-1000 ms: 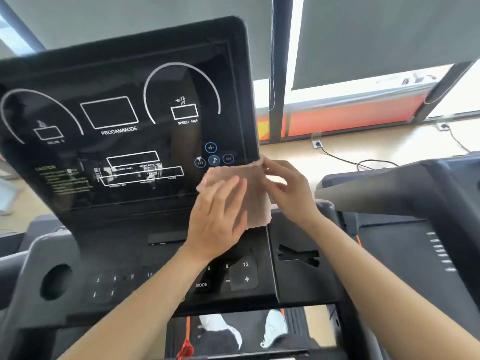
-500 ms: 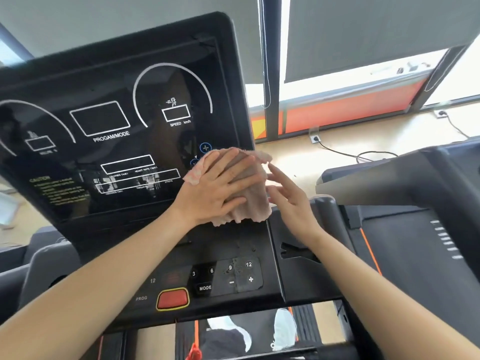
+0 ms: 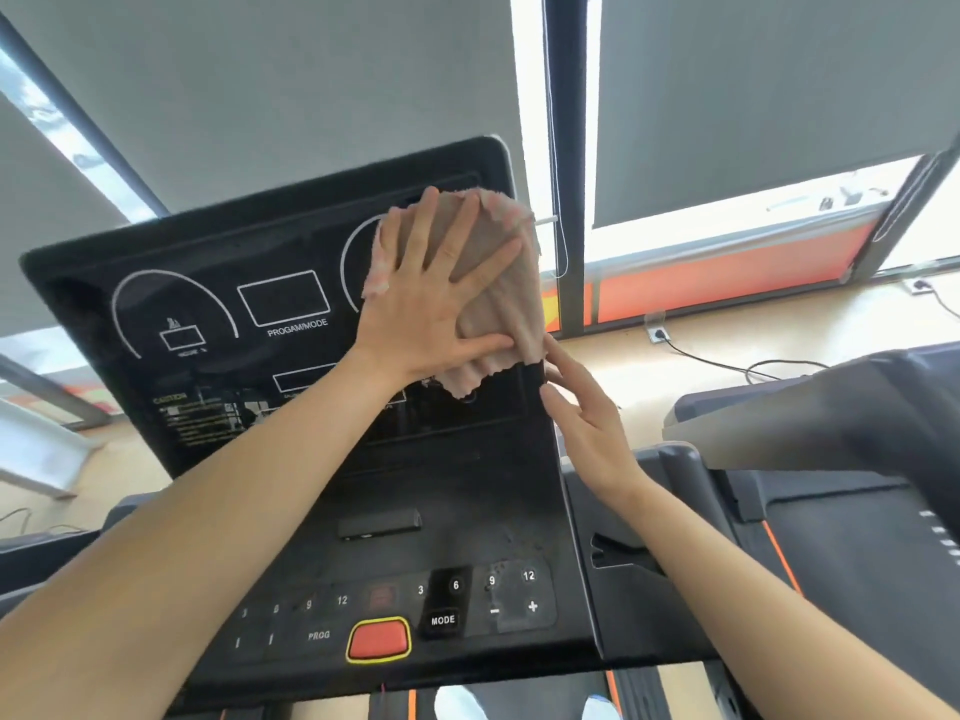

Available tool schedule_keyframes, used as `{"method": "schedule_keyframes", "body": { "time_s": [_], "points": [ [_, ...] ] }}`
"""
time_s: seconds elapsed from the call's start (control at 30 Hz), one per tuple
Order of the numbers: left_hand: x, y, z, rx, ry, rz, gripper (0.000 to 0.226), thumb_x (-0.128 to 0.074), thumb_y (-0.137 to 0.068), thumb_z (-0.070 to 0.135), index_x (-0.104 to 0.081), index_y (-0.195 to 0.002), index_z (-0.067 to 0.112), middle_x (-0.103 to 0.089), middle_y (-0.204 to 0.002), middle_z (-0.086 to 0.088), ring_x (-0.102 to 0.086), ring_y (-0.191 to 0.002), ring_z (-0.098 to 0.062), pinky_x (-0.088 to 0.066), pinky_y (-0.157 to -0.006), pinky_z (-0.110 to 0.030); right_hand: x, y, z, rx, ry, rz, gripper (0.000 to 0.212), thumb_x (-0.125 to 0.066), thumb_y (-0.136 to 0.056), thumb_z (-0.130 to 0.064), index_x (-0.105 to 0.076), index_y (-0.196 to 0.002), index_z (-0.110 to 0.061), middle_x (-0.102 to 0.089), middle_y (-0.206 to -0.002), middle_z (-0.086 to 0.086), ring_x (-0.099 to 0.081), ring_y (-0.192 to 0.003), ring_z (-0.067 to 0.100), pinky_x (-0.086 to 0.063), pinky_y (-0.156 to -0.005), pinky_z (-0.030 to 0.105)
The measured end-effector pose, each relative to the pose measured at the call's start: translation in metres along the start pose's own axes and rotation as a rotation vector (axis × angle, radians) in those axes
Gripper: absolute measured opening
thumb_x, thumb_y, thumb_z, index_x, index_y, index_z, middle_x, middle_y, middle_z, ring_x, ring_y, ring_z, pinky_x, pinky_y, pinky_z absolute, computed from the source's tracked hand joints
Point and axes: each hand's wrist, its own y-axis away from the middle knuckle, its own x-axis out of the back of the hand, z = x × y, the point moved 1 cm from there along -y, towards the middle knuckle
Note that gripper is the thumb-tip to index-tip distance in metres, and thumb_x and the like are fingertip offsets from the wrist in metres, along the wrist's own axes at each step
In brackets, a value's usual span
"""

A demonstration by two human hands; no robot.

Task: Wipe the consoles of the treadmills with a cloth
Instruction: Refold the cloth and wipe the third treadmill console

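left hand (image 3: 431, 304): flat and wide, all five fingers spread, palm pressing the cloth (image 3: 498, 314) onto the glass, nothing gripped.
right hand (image 3: 587, 423): fingers straight and loose, holding nothing, tips on the console's right edge just under the cloth's lower corner. whether it touches the cloth, cannot tell.
cloth: one, pale pink-beige and wrinkled with a frayed hem. it's spread over the upper right of the screen (image 3: 260, 252), hiding most of the right-hand arc, its right side lapping onto the frame.
console (image 3: 457, 485): one, black, with a tilted screen above and the keypad (image 3: 467, 600) below.
side pocket (image 3: 618, 553): one dark recess in the grey housing right of the keypad. what's inside is too dark to tell.
slot (image 3: 379, 524): one slim dark bar between screen and keypad.
screen writing: "progam/mode" under the centre box, and "caution" heading a block of print too small to read, lower left.
keypad writing: "mode", "prog", then 3, 6, 9, 12 on the right, 9 and 12 on the left, plus and minus signs.
red button (image 3: 378, 639): one, yellow-rimmed, at the keypad's front edge.
count: two hands, one cloth, two white arcs on the screen.
second treadmill (image 3: 831, 407): one, grey, off to the right, well apart from both hands.
behind: grey blinds (image 3: 753, 96) over the windows, and one wall socket (image 3: 658, 334) with a black cable (image 3: 727, 363) trailing over the floor.
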Motion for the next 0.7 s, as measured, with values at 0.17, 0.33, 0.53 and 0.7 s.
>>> {"method": "schedule_keyframes", "body": {
  "time_s": [0.17,0.33,0.53,0.7],
  "points": [
    [0.017,-0.020,-0.020,0.047,0.003,0.013,0.095,-0.030,-0.084,0.094,-0.014,-0.162,0.042,-0.005,-0.173,-0.011,0.000,-0.158,-0.045,-0.002,-0.122,-0.071,-0.008,-0.008,-0.012,0.025,0.027,0.047,0.055,-0.050,-0.105,-0.011,-0.043,-0.148,-0.044,-0.057,-0.139,-0.020,-0.054,-0.128,0.003,-0.049,-0.106,0.026],
    [0.022,-0.021,-0.030,0.155,0.030,0.026,0.099,-0.030,-0.083,0.094,-0.010,-0.163,0.040,-0.005,-0.174,-0.011,0.000,-0.158,-0.046,0.002,-0.123,-0.069,-0.014,-0.013,-0.031,0.094,0.114,0.042,0.065,-0.052,-0.102,-0.010,-0.038,-0.149,-0.052,-0.046,-0.153,-0.024,-0.041,-0.144,0.002,-0.039,-0.120,0.045],
    [-0.004,0.033,-0.016,0.416,0.080,-0.022,0.105,-0.034,-0.083,0.093,-0.008,-0.165,0.032,-0.001,-0.173,-0.017,0.002,-0.157,-0.047,0.000,-0.123,-0.070,-0.022,-0.014,-0.034,0.125,0.189,0.032,0.071,-0.057,-0.098,-0.012,-0.029,-0.160,-0.035,-0.036,-0.162,-0.020,-0.030,-0.150,-0.002,-0.034,-0.123,0.045],
    [-0.038,0.102,0.011,0.502,0.141,-0.075,0.109,-0.043,-0.083,0.091,-0.004,-0.165,0.031,0.022,-0.167,-0.010,0.011,-0.157,-0.043,0.001,-0.125,-0.067,-0.021,-0.011,-0.034,0.100,0.236,0.032,0.072,-0.062,-0.099,-0.019,-0.027,-0.160,-0.034,-0.033,-0.164,-0.017,-0.030,-0.152,0.003,-0.033,-0.124,0.044]
  ]
}}
